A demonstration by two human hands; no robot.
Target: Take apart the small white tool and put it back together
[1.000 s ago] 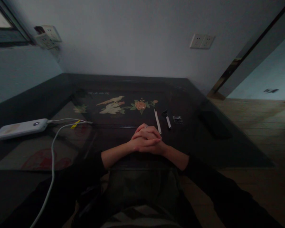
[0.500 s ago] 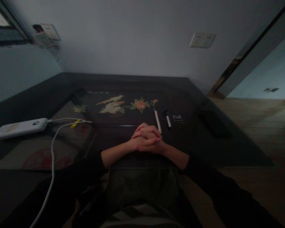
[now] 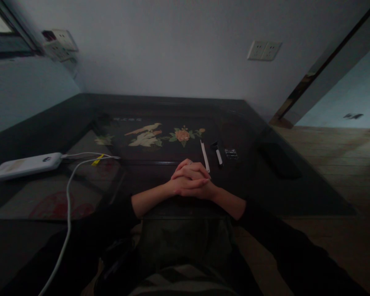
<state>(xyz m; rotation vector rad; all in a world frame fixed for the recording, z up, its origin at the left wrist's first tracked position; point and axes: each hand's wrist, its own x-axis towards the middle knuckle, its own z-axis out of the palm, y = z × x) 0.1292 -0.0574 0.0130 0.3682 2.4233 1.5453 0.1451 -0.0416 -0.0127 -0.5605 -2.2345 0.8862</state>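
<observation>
My left hand [image 3: 181, 184] and my right hand [image 3: 204, 190] are clasped together, fingers interlaced, resting at the near side of the dark table [image 3: 243, 189]. A ring shows on one finger. Just beyond the fingertips lies a slim white stick-like tool [image 3: 204, 155], its near end almost at my knuckles. To its right is a razor [image 3: 218, 157] with a white and black handle and a dark head pointing away. Beside that sits a small clear pack [image 3: 231, 154] with dark pieces inside, too small to make out. Neither hand touches these things.
At the left lies a white power bank [image 3: 27, 166] with a white cable [image 3: 68, 197] and a yellow tag [image 3: 97, 160]. A flat black object [image 3: 279, 161] rests at the right. The tabletop bears a bird-and-flower picture [image 3: 182, 135]. Wall sockets [image 3: 264, 50] are behind.
</observation>
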